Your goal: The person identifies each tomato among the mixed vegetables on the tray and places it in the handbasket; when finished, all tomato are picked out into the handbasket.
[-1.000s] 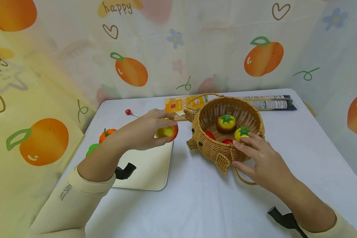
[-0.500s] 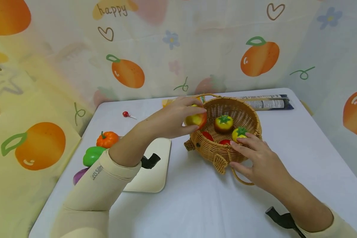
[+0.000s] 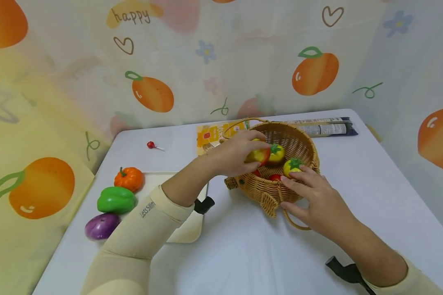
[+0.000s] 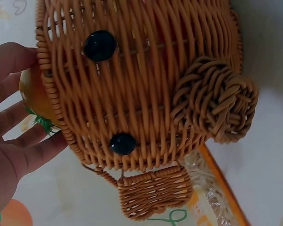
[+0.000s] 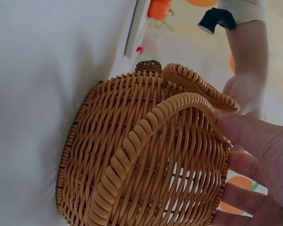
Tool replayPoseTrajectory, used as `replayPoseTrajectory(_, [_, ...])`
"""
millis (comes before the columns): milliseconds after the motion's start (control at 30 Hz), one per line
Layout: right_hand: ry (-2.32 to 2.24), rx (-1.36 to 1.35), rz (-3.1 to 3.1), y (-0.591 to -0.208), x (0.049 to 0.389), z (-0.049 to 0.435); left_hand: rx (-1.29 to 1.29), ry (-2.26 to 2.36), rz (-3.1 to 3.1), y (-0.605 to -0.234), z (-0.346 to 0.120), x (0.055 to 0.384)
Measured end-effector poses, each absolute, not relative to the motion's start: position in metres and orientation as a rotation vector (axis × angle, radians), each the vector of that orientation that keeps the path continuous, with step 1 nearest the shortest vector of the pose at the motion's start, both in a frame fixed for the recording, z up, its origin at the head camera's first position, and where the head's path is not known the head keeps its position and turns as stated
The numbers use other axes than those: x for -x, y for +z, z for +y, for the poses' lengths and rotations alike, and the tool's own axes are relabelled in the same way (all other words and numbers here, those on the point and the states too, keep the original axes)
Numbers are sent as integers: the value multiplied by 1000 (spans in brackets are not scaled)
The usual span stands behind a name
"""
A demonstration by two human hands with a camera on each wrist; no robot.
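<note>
My left hand (image 3: 236, 153) grips a red-and-yellow toy apple (image 3: 259, 157) over the left part of the wicker basket (image 3: 256, 190). In the left wrist view, my left fingers curve behind the rim of the basket, whose face has two dark button eyes. My right hand (image 3: 313, 196) holds the near right rim, thumb outside and fingers over the edge, fingertips beside a yellow toy tomato (image 3: 291, 166). Another yellow tomato (image 3: 277, 153) with a green top lies deeper inside, alongside red pieces (image 3: 275, 177) partly hidden by the rim.
On the left, an orange toy pumpkin (image 3: 129, 179), a green pepper (image 3: 116, 200) and a purple eggplant (image 3: 102, 226) sit by a cream tray (image 3: 192, 229). Behind them lies a lollipop (image 3: 152, 145). A yellow packet (image 3: 210, 135) and a long dark package (image 3: 328, 129) lie along the back edge.
My left hand has carried the apple rightward from above the tray to over the basket. My right hand has stayed at the basket's rim.
</note>
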State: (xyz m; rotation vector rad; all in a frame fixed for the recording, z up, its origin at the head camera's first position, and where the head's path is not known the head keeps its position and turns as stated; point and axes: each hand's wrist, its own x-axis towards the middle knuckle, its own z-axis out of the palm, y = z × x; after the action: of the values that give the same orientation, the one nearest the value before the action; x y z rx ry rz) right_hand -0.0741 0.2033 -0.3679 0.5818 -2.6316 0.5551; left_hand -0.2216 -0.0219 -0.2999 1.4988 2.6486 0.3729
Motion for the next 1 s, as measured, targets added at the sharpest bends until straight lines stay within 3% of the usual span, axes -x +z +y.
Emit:
replayPoseTrajectory(533, [554, -568, -2673, -367, 76, 205, -1446, 394, 2701, -304, -27, 214])
replayPoseTrajectory(1000, [570, -600, -2700, -366, 79, 215, -1092, 422, 2854, -306, -77, 192])
